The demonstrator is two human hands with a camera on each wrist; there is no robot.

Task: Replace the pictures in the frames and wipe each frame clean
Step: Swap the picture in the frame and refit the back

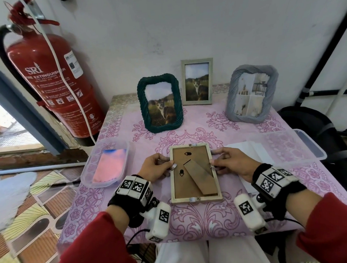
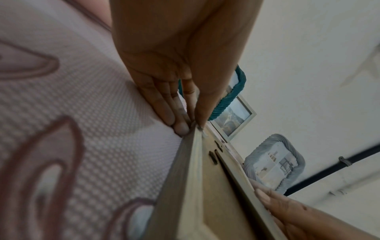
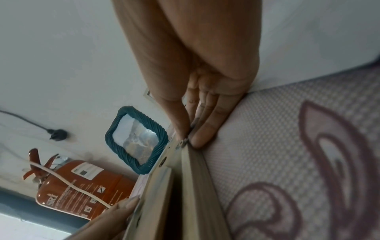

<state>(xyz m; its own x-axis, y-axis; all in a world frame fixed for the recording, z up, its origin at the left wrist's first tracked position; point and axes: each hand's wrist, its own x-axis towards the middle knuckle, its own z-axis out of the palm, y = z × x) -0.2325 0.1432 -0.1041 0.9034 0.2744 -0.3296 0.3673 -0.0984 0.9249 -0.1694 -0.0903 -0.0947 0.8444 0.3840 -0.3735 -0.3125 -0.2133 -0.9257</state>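
A pale wooden picture frame (image 1: 197,199) lies face down on the pink patterned tablecloth, its brown backing board and fold-out stand facing up. My left hand (image 1: 168,164) pinches the frame's left edge at a small metal turn clip, thumb on top and fingers against the cloth, as the left wrist view shows (image 2: 191,126). My right hand (image 1: 214,163) pinches the right edge at the matching clip (image 3: 188,138). A pink cloth (image 1: 108,165) lies in a clear tub at the left.
Three frames stand at the back: a dark green rope frame (image 1: 159,103), a slim pale frame (image 1: 197,82), and a grey-blue rope frame (image 1: 251,94). A clear tub (image 1: 307,145) and white sheets (image 1: 249,149) are at the right. A red fire extinguisher (image 1: 49,82) hangs left.
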